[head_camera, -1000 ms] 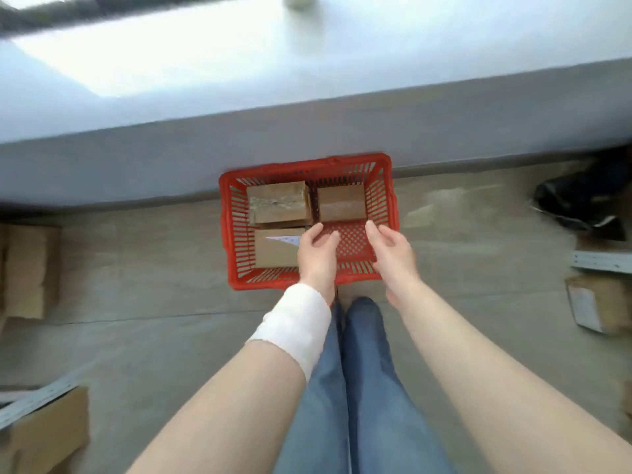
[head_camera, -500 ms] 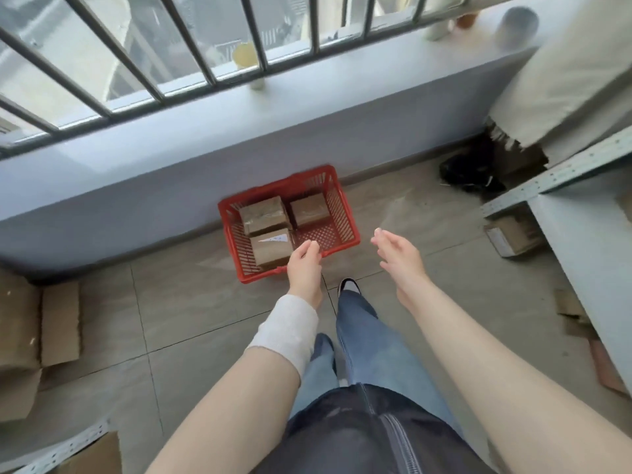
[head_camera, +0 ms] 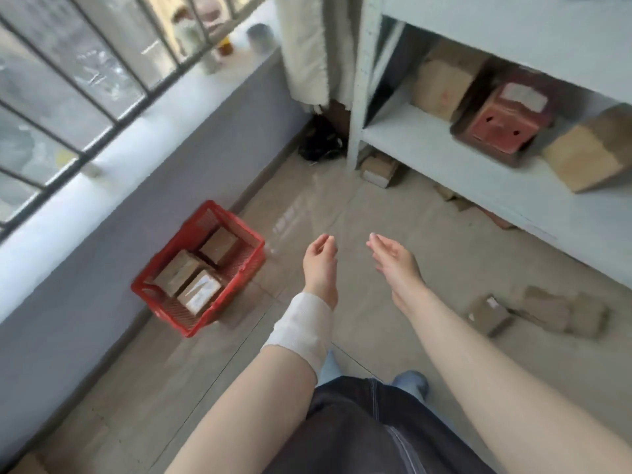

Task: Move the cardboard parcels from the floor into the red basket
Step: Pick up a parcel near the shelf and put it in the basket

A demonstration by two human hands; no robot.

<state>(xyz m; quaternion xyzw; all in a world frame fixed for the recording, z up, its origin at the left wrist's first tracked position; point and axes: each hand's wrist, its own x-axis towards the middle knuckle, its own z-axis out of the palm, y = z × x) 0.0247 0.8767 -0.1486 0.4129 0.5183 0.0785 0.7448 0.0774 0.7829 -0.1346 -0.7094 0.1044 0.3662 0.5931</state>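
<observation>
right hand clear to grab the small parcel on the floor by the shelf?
Probably yes. The right hand is empty and open, and bare floor lies between it and the small parcel to its right; nothing blocks the path, though the person would need to bend down.

A storage corner on an enclosed balcony: a barred window [head_camera: 85,80] on the left, pale metal shelving [head_camera: 461,159] on the right carrying cardboard boxes [head_camera: 441,85], flattened cardboard [head_camera: 561,311] on the tiled floor [head_camera: 359,213].
</observation>
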